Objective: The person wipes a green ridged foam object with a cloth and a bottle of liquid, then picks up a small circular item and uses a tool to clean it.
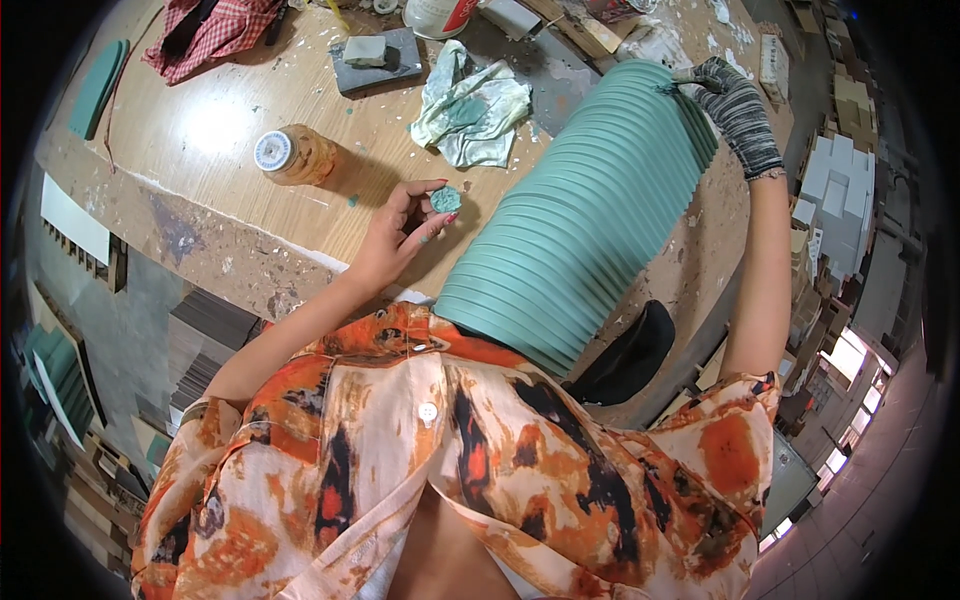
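My left hand (402,225) is bare and pinches a small round disc (445,199) with a rough green face, possibly a cap filled with paste. It hovers over the table, left of a long fanned stack of green boards (570,215) whose edges overlap like ribs. My right hand (735,108) wears a grey-black knit glove and reaches over the far right end of the stack. Its fingers curl down at the top board's edge, beside a dark smear; whatever sits between the fingertips is too small to make out.
On the paint-spotted table (225,190) stand a jar (305,155) of amber liquid and a grey block (378,65) with a pale bar. A stained cloth (478,105) lies near the stack. A red checked cloth (205,40) is far left, and a black curved object (630,355) near right.
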Motion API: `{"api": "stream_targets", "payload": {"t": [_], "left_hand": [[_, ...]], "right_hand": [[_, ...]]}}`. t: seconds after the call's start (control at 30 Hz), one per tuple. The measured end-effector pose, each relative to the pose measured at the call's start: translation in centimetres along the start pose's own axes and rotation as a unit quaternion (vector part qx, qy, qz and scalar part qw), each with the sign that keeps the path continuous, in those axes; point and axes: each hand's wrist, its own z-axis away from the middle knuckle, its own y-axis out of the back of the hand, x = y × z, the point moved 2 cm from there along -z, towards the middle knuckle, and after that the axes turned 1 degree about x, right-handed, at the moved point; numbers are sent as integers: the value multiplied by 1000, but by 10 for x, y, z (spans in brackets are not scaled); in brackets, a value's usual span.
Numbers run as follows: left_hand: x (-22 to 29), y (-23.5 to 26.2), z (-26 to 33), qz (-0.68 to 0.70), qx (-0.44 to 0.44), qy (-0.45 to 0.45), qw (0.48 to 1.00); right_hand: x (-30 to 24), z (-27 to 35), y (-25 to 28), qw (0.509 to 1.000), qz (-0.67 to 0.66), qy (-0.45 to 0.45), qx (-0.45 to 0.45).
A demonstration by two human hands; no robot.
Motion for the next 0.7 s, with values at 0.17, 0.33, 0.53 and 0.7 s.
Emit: {"api": "stream_targets", "payload": {"t": [0.17, 0.33, 0.53, 0.7], "left_hand": [[-3, 1, -1, -14, 2, -8, 1000], [-5, 3, 0, -12, 6, -14, 1000], [0, 0, -1, 4, -1, -8, 1000], [-1, 2, 0, -3, 0, -10, 1000]], "right_hand": [[16, -1, -4, 999, 29, -4, 24], [6, -2, -3, 1000, 25, -8, 14], [4, -3, -4, 996, 59, 67, 6], [6, -6, -8, 995, 20, 94, 26]]}}
